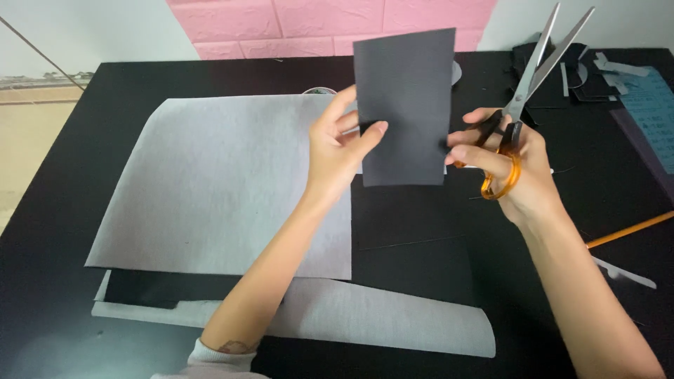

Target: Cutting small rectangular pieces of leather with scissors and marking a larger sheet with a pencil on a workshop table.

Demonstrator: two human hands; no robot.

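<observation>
The dark grey sheet (405, 105), held upright above the surface (49, 210), looks light, thin and bendy, best pinched at its side edges, where the left hand (338, 151) grips it and the right hand (509, 165), scissors (525, 91) looped on its fingers, clamps the opposite edge.

One view only: your head camera, looking steeply down and forward over the table (63, 210), close above your hands. Pink wall (330, 24) at the far edge, top of frame.
</observation>
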